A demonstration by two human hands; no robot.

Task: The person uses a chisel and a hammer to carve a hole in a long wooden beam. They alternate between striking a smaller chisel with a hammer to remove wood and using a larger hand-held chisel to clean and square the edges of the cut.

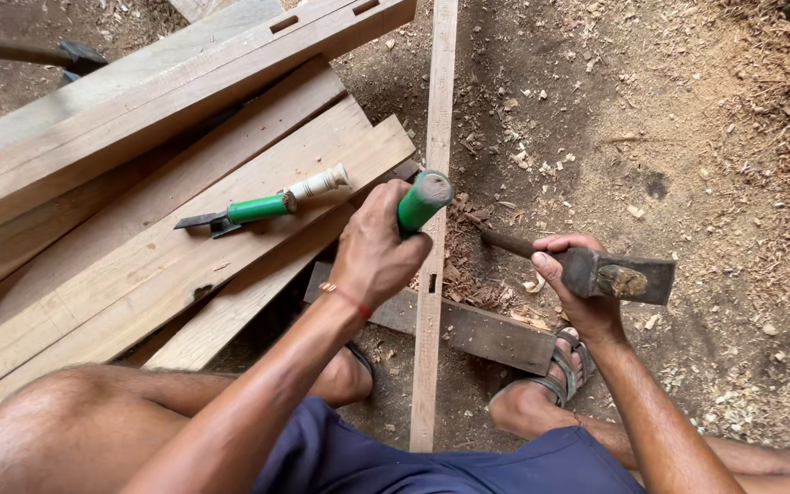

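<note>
Green-handled chisel [422,201] in left hand [375,247], hammer [610,274] in right hand [578,293].

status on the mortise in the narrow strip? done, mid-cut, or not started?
Mid-cut, it seems. Done: wood chips lie beside the narrow strip, and a small slot shows in it; the stacked beam already carries cut mortises. In hand: the left hand grips a green-handled chisel on the strip, the right hand holds a hammer off to the side. Left: slot depth can't be judged; a second chisel lies on the planks.
</note>
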